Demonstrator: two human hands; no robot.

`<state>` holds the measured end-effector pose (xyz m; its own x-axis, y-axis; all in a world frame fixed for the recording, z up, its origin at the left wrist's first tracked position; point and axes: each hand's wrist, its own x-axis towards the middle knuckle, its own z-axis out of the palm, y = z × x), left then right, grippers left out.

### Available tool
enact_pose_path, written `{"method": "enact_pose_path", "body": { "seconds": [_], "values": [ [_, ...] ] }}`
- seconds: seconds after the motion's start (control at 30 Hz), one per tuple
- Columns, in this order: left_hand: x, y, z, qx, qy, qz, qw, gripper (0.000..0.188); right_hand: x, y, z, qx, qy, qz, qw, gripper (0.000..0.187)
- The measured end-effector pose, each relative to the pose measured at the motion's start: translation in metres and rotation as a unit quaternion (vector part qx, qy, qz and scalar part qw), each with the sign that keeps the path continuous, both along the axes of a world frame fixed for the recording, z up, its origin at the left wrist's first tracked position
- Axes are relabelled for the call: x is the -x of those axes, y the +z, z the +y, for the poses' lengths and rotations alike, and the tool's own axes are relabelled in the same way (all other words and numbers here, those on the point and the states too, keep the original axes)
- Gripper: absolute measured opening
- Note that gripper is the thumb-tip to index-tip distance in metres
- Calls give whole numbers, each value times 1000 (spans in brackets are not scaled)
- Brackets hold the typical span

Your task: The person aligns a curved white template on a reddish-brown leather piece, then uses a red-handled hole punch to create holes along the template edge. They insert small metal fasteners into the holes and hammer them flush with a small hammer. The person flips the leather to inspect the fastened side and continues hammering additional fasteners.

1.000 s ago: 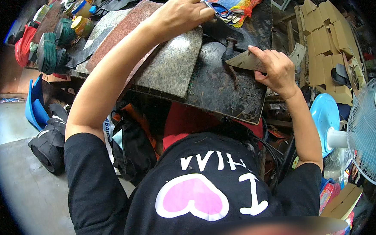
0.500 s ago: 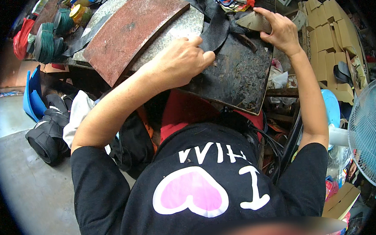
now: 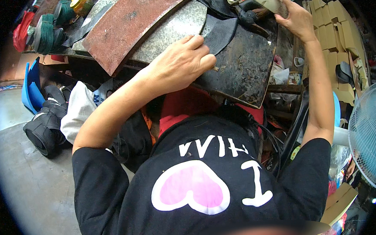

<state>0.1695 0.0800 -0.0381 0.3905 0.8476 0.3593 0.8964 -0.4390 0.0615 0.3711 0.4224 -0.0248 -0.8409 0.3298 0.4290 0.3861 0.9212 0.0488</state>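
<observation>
My left hand [image 3: 182, 64] is closed, knuckles up, over the near edge of the work table. Its fingertips are hidden, so whatever they may pinch cannot be made out. Beside them lies a black leather piece [image 3: 221, 37]. Farther right, my right hand [image 3: 296, 18] grips a grey-beige, wedge-shaped piece [image 3: 270, 4] between thumb and fingers, above the table's far right corner. A dark, narrow, pointed item [image 3: 255, 28] rests on the table below that piece.
A reddish-brown slab [image 3: 137, 23] lies on a speckled grey slab [image 3: 186, 20]. Green wire spools [image 3: 44, 36] and a yellow-lidded jar [image 3: 79, 4] stand at the far left. Flattened cardboard [image 3: 332, 44] and a fan [image 3: 365, 132] are on the right. The dark board's corner [image 3: 256, 100] juts toward me.
My right hand has moved right and farther away with the wedge-shaped piece. The leather beside my left hand has shifted and lies more spread out. My left hand stays almost in place.
</observation>
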Motion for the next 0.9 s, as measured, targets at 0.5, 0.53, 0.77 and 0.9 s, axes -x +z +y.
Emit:
{"method": "enact_pose_path", "body": {
  "seconds": [0.5, 0.53, 0.77, 0.9],
  "values": [
    [-32, -23, 17, -59, 132, 24, 989, 10, 4, -16, -73, 330, 4, 18, 944, 65],
    [-32, -23, 16, -50, 129, 20, 990, 11, 5, -16, -68, 349, -5, 14, 937, 64],
    [-50, -28, 22, -106, 71, -205, 970, 13, 15, -4, -64, 335, -24, -26, 942, 61],
    [-65, -31, 17, -40, -54, -190, 980, 13, 8, -5, -89, 324, 97, -24, 941, 62]
  ]
}}
